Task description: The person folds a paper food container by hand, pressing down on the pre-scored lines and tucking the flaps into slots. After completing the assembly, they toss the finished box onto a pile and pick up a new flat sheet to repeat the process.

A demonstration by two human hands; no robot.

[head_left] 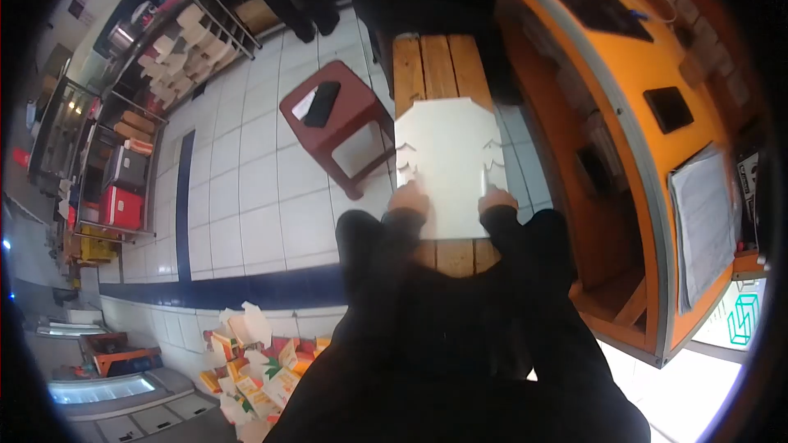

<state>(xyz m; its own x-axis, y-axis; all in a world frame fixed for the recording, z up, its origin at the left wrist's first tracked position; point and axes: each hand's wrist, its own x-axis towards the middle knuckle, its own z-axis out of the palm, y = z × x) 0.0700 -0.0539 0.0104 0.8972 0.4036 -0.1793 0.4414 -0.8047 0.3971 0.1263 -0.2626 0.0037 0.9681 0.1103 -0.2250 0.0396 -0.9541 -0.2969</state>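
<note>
A flat white cardboard sheet (447, 156) is lying in the middle of the frame on a wooden-slat tabletop (435, 66), covering most of its width. The small notched flaps are showing on the sheet's left and right edges.

The left hand (408, 197) is resting on the sheet's lower left corner, and the right hand (497, 198) is resting on its lower right corner. Both are touching the card. Each grip is too small and blurred here, so I cannot tell whether the fingers are lying spread flat or pinching the edge. Dark sleeves are running down from both hands to the bottom of the frame.

Left of the tabletop, a red-brown stool (349, 127) is standing on the white floor tiles, carrying a black phone (322, 103) with a white slip (304, 105) just beside it. At the lower left, a heap of printed boxes (254, 369) is lying against the wall. On the right, an orange counter (624, 107) is curving down the frame, with a stack of papers (706, 221) sitting at its lower end. Metal shelves (176, 53) are standing at the upper left, well apart from the hands.
</note>
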